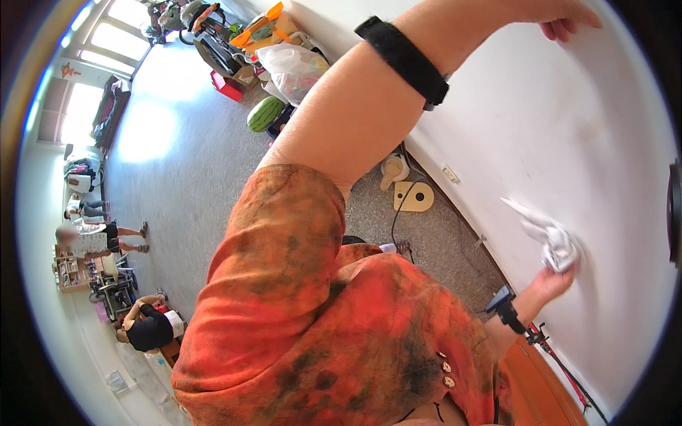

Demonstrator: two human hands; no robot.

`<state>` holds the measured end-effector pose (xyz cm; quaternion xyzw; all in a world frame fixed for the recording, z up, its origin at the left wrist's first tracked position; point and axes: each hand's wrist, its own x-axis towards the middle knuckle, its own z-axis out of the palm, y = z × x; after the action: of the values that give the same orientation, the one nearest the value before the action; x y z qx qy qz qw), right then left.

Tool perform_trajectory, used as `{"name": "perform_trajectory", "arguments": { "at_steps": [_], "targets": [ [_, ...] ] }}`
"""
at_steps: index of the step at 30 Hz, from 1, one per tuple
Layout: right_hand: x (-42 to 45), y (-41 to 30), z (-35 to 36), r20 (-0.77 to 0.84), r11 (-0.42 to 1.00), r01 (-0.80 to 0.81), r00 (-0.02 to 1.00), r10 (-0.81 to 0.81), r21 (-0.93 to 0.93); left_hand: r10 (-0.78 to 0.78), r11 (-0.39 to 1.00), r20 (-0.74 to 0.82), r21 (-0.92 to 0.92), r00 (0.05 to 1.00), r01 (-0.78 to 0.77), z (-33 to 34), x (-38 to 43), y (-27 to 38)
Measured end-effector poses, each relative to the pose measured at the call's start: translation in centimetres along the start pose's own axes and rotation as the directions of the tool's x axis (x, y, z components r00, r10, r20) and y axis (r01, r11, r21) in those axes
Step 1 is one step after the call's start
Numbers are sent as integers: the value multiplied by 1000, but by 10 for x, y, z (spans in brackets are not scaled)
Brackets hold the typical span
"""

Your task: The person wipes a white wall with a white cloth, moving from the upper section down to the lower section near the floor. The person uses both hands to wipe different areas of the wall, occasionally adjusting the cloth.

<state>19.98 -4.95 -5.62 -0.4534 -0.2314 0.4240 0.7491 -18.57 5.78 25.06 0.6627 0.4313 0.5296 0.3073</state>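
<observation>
My left arm, with a black strap [405,58] around its forearm, reaches across to the white wall [511,106]. At its end my left hand [570,21] is by the wall with nothing seen in it, the index finger stretched out and the others bent. Lower down, my right hand [557,279] grips a crumpled white cloth [559,247] at the wall, and one thin end of the cloth sticks out. A watch-like device [501,301] sits on my right wrist. Whether the left fingertips touch the wall is unclear.
A wall socket [450,174], a cable [397,221] and a beige plate with holes [405,205] lie low by the wall. Beyond are a watermelon [265,114] and a plastic bag [293,66]. Red-and-black poles [567,370] lean nearby. Other people [146,333] are across the room.
</observation>
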Motion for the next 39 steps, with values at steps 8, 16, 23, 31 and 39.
{"name": "perform_trajectory", "arguments": {
  "at_steps": [8, 16, 23, 31, 39],
  "targets": [
    [17, -10, -9, -348, 994, 106, 933, -90, 27, -16, 999, 9, 51, 1000, 16, 1, -3, 8],
    [-12, -4, 33, -122, 1000, -21, 992, 22, 13, 27, 1000, 14, 7, 1000, -27, -4, -1, -3],
    [20, 4, 0, -328, 978, 196, 921, -210, -75, -11, 1000, 38, 26, 999, 10, 4, 2, 3],
    [-29, 55, 75, 301, 867, -496, 822, 483, -38, 26, 1000, 25, -7, 999, -26, 6, 1, -1],
    [2, -106, 15, -207, 919, 348, 928, -310, 187, 1, 987, -54, 159, 999, 8, 5, -2, -10]
  ]
}}
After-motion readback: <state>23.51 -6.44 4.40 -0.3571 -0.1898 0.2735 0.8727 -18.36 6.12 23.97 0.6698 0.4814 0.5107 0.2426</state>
